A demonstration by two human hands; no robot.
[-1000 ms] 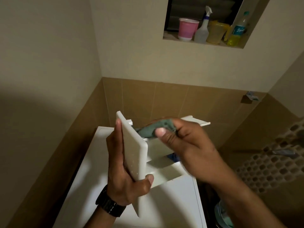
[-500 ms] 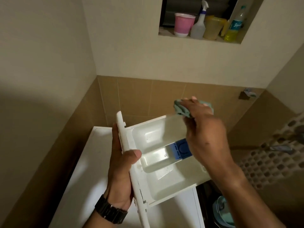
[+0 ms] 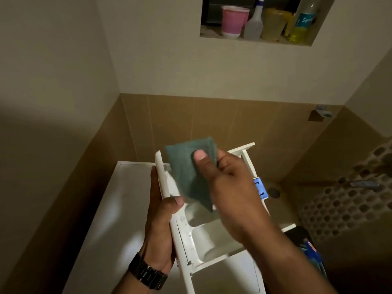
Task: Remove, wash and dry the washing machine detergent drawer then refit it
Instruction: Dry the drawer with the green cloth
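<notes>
Now your left hand (image 3: 161, 219) grips the drawer (image 3: 203, 236) by its front, steadying it, while your right hand (image 3: 231, 187) pinches the pad (image 3: 188, 172) at twelve o'clock to scrub.

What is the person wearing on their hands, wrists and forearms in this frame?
Both hands are bare, with no gloves or visible rings. The left hand has a dark link-bracelet wristwatch at the wrist. The right hand and its forearm show no sleeve or band.
</notes>
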